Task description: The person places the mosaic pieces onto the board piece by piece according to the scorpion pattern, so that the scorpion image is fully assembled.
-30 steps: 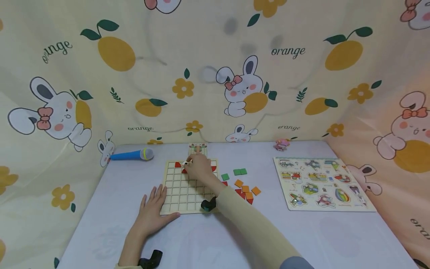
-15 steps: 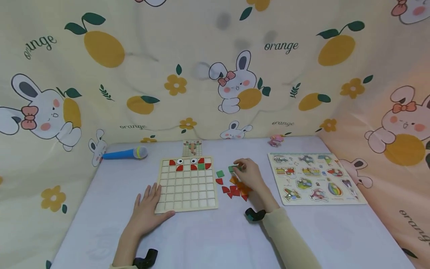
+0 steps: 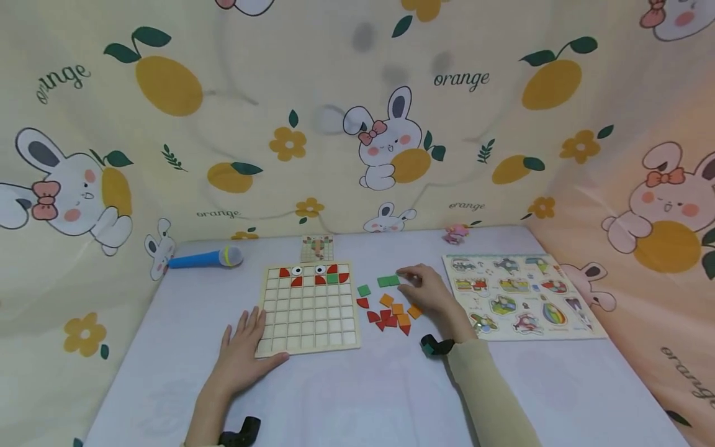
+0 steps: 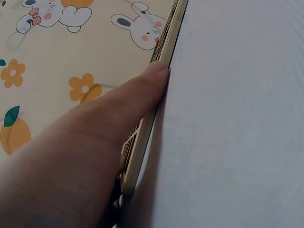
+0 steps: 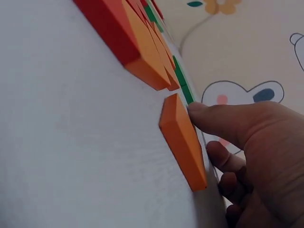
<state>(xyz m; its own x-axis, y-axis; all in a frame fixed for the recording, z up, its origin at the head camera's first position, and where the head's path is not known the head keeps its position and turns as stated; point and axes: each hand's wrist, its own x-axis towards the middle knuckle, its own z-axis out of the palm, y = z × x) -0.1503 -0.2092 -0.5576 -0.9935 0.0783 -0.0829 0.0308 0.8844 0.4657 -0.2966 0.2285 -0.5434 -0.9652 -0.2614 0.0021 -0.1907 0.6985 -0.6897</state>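
A wooden grid board point(image 3: 310, 316) lies on the table, with red pieces, a green square and two round eye pieces in its upper rows. My left hand point(image 3: 244, 351) rests at the board's lower left corner, fingers spread; in the left wrist view its thumb point(image 4: 137, 97) lies along the board's edge. My right hand point(image 3: 430, 292) hovers at the right end of two adjoining green square tiles point(image 3: 388, 281), thumb and index finger apart. In the right wrist view, the thumb point(image 5: 223, 118) is close to the green tiles point(image 5: 183, 80); whether it touches them I cannot tell.
Loose orange squares point(image 3: 398, 308) and red pieces point(image 3: 385, 316) lie right of the board, with another green square point(image 3: 364, 290). A small pattern card point(image 3: 317, 248) stands behind it. A toy microphone point(image 3: 205, 257), a picture puzzle board point(image 3: 522, 298) and a pink figurine point(image 3: 456, 234) surround these.
My right hand has left the board's top, moved right to the green tiles, then shifted slightly further right. Two eye pieces now show on the board. The left hand stays at its corner.
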